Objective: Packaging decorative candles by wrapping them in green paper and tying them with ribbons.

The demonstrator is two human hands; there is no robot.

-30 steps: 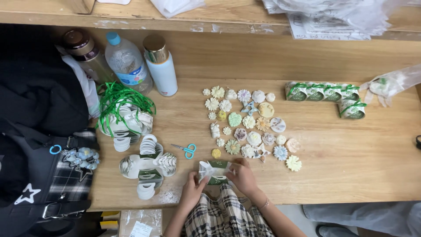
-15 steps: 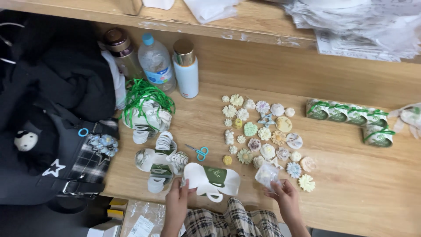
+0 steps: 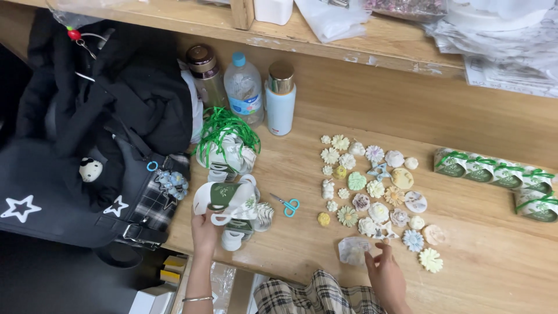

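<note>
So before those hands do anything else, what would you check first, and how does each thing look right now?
1. Left hand has a grip on the white and green folded box: ok, fingers around its lower edge, box lifted.
2. Right hand has hold of the small clear bag: cannot tell, fingertips touch its edge only.
3. Scissors away from both hands: ok, lying between them on the table.
4. Flower pieces laid out in reach: ok, spread just above the right hand.
5. Bottles upright at the back: ok.
</note>
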